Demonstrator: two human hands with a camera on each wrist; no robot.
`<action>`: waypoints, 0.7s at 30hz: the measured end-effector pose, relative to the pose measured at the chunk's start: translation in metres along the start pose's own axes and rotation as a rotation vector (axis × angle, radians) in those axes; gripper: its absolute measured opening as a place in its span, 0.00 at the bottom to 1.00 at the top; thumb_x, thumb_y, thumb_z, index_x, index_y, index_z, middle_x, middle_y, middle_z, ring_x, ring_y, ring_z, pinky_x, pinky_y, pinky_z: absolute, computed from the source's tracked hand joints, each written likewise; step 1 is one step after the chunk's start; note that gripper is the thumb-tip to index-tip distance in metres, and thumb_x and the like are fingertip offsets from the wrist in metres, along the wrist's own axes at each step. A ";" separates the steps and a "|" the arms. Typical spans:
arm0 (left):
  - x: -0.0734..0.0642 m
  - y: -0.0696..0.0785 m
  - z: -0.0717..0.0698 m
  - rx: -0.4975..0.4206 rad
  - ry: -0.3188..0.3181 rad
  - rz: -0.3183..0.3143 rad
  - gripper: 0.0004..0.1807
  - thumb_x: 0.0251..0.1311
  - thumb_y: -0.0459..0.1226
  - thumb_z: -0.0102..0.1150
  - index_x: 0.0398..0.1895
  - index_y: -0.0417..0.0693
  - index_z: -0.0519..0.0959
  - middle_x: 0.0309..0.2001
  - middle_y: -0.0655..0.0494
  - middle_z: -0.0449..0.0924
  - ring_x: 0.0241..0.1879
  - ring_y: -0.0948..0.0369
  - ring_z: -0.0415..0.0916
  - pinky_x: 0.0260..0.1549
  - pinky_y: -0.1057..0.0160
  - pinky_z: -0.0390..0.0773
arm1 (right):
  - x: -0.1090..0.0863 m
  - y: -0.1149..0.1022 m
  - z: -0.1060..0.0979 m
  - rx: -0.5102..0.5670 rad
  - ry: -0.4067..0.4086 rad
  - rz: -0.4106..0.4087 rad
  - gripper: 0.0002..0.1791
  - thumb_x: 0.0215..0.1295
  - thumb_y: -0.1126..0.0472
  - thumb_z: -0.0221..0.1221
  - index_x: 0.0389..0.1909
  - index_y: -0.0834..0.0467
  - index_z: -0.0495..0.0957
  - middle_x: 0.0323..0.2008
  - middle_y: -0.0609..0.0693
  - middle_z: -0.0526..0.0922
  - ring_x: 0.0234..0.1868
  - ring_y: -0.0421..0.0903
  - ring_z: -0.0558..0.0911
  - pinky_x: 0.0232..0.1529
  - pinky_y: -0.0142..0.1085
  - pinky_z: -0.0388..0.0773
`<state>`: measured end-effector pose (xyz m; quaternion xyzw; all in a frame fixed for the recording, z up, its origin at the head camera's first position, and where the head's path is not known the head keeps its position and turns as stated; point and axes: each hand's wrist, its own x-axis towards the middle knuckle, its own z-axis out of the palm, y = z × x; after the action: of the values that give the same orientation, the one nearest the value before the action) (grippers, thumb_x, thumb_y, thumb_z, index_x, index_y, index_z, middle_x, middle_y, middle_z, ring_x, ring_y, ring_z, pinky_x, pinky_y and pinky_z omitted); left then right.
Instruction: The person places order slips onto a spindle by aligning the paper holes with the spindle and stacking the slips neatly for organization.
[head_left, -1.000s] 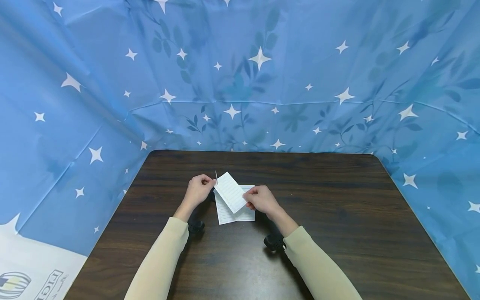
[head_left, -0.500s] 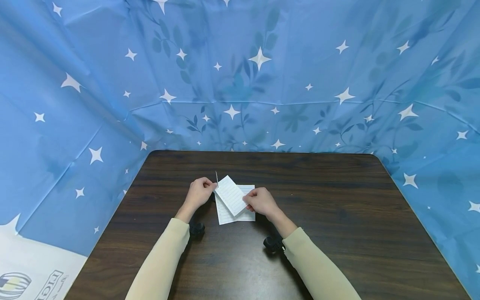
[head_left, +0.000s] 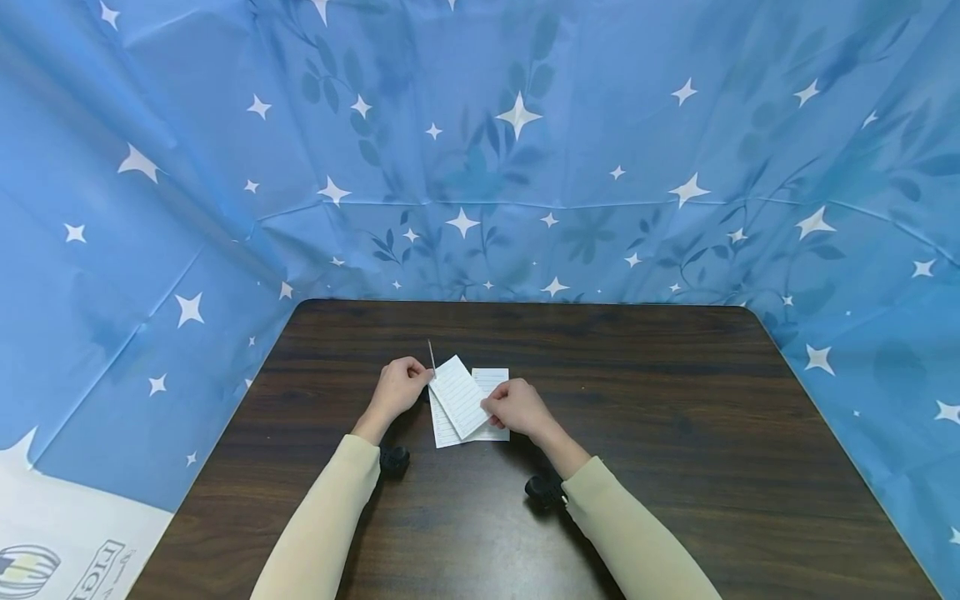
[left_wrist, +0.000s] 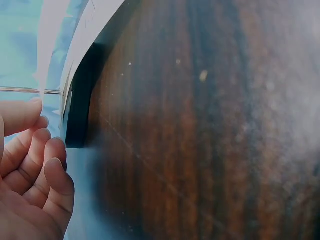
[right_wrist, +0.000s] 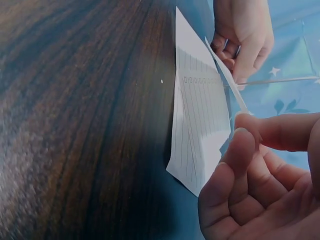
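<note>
Some lower sheets [head_left: 491,379] down | left hand [head_left: 393,387], right hand [head_left: 519,407] pinch top sheet [head_left: 457,397] between them, seemingly on rod [head_left: 431,354], not down

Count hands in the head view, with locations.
2. The left hand pinches a thin rod at the left of the top lined sheet; the right hand pinches that sheet's right side. Neither is hidden.
</note>
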<state>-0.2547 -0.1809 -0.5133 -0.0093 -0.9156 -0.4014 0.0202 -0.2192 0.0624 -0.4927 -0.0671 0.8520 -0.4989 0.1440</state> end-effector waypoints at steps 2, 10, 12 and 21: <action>0.001 -0.001 0.000 0.006 -0.001 0.004 0.10 0.69 0.41 0.62 0.33 0.43 0.82 0.25 0.54 0.76 0.24 0.57 0.69 0.28 0.59 0.69 | 0.000 0.000 0.001 -0.014 -0.004 -0.005 0.08 0.67 0.63 0.63 0.30 0.62 0.84 0.19 0.49 0.83 0.21 0.42 0.82 0.25 0.34 0.77; 0.002 -0.004 0.002 0.017 -0.004 0.012 0.10 0.68 0.40 0.63 0.31 0.44 0.82 0.23 0.54 0.75 0.22 0.57 0.68 0.26 0.59 0.68 | -0.004 -0.003 0.002 -0.083 -0.042 -0.034 0.09 0.69 0.62 0.62 0.29 0.61 0.84 0.19 0.48 0.83 0.21 0.42 0.81 0.25 0.34 0.75; 0.002 -0.005 0.002 0.020 -0.010 0.009 0.10 0.68 0.40 0.63 0.31 0.44 0.82 0.23 0.54 0.75 0.21 0.58 0.68 0.26 0.60 0.68 | -0.004 -0.004 0.003 -0.110 -0.046 -0.044 0.10 0.69 0.62 0.62 0.28 0.61 0.84 0.19 0.48 0.83 0.20 0.42 0.81 0.24 0.34 0.74; 0.004 -0.004 0.003 0.043 -0.037 -0.016 0.10 0.66 0.40 0.65 0.30 0.44 0.81 0.23 0.54 0.75 0.22 0.58 0.69 0.26 0.60 0.69 | -0.003 -0.002 0.006 -0.158 -0.040 -0.041 0.10 0.66 0.62 0.64 0.24 0.59 0.82 0.16 0.46 0.81 0.18 0.40 0.78 0.22 0.32 0.72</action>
<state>-0.2589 -0.1816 -0.5183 -0.0088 -0.9243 -0.3815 0.0002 -0.2151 0.0574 -0.4929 -0.1055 0.8840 -0.4316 0.1451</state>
